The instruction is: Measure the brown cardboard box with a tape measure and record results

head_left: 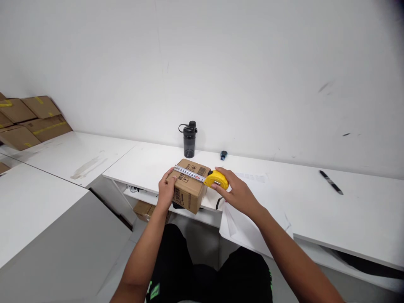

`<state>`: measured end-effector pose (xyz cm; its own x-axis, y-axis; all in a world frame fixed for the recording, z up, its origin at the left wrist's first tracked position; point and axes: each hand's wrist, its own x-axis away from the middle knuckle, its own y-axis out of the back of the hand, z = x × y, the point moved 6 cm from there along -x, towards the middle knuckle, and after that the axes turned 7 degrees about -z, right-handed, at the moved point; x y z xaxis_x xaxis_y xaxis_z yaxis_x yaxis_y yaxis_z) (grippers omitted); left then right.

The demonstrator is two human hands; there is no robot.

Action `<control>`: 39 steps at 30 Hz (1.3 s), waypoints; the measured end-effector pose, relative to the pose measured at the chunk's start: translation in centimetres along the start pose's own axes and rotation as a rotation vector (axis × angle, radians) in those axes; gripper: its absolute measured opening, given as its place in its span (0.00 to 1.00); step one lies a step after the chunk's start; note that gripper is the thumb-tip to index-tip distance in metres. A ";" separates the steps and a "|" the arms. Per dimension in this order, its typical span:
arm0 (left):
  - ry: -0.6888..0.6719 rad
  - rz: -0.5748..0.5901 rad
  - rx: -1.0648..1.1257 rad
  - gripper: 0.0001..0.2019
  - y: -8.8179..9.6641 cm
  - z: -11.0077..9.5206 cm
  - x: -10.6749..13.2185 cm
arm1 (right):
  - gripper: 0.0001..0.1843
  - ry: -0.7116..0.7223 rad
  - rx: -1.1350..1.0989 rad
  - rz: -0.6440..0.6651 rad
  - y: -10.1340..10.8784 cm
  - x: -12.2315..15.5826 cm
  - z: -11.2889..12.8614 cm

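A small brown cardboard box [189,198] with black print is held tilted over the front edge of the white desk. My left hand [166,188] is closed on its left end, thumb near the top edge. Across the box's top lies the white blade [189,173] of a tape measure, its numbers facing up. The yellow tape measure case [217,180] sits at the right end of the box. Around that case my right hand [237,191] is closed, thumb and fingers on opposite sides.
Behind the box a dark shaker bottle [189,141] stands against the wall. A small watch-like device [223,155] lies to its right. White papers [252,223] overhang the desk edge. A black pen [330,182] rests farther right. Several cardboard boxes [44,113] are stacked at far left.
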<state>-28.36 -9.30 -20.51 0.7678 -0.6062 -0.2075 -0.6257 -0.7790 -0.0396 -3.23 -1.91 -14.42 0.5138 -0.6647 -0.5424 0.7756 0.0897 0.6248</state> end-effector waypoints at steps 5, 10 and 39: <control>-0.004 -0.003 0.010 0.22 -0.1 0.1 -0.1 | 0.32 -0.073 -0.040 -0.039 -0.1 0.3 -1.0; -0.019 -0.012 0.001 0.22 -0.1 0.2 -0.1 | 0.29 -0.030 -0.054 -0.081 -0.4 0.7 -1.1; -0.012 0.059 -0.004 0.19 -1.5 -0.5 -1.3 | 0.28 0.026 0.042 -0.389 1.1 7.1 -1.3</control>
<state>-28.33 -7.50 -19.66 0.7282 -0.6488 -0.2208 -0.6690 -0.7429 -0.0232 1.73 -5.64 -18.33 0.1940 -0.6242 -0.7568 0.8989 -0.1958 0.3919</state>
